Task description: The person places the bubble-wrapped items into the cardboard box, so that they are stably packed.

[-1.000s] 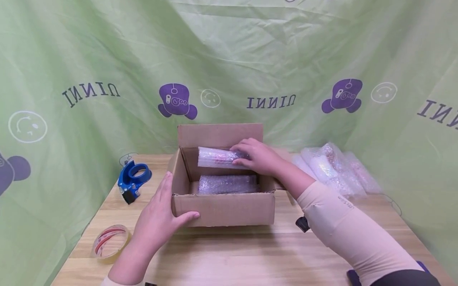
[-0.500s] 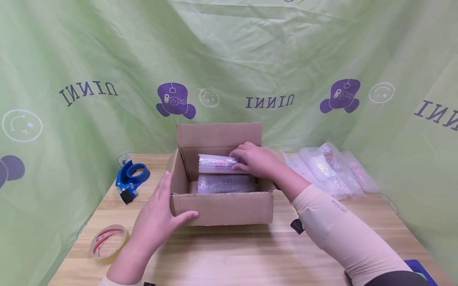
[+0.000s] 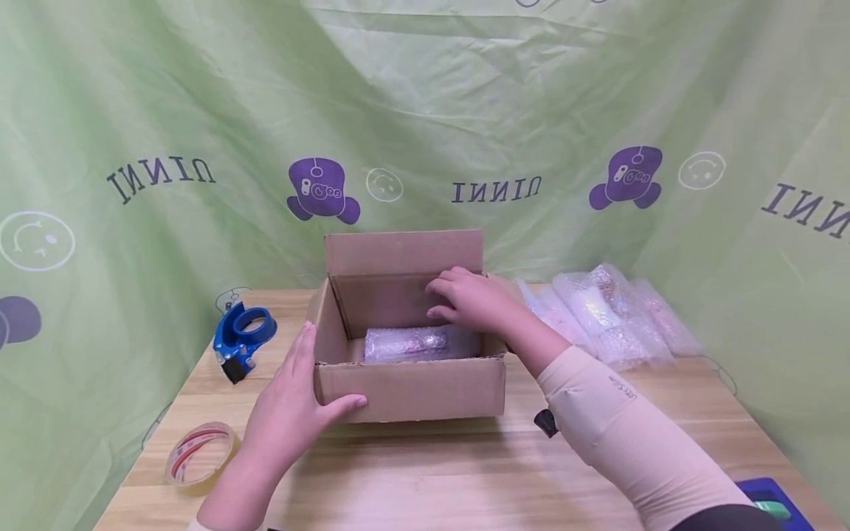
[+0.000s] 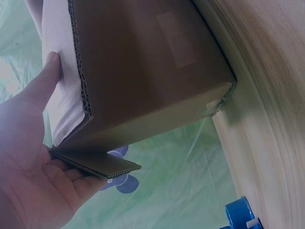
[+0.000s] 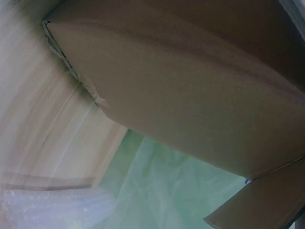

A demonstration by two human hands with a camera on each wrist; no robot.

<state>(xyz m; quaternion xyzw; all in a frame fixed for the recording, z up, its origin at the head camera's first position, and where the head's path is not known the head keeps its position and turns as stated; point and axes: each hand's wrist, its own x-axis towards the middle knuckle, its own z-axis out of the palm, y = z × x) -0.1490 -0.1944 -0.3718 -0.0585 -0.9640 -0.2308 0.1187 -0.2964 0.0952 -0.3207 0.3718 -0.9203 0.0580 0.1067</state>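
An open cardboard box (image 3: 409, 391) stands mid-table with its flaps folded out. My left hand (image 3: 282, 409) grips its near left corner, thumb on the front flap and fingers along the side flap; the left wrist view shows the thumb (image 4: 52, 67) on the flap's face. Inside the box lies a bubble-wrapped package (image 3: 405, 344), its lower part hidden by the front wall. Over the box's right side, my right hand (image 3: 474, 301) has its fingers loosely bent, with nothing visible in them. The right wrist view shows the box's outer side (image 5: 181, 95) but no hand.
Several bubble-wrapped packages (image 3: 611, 317) lie at the back right. A blue tape dispenser (image 3: 242, 339) stands to the left, with a roll of clear tape (image 3: 199, 457) nearer me. A blue item (image 3: 764, 490) sits at the front right. Green printed cloth hangs behind.
My right hand has lowered a bubble-wrapped package into the box and let go of it; the package now lies low inside. The left hand has stayed on the corner.
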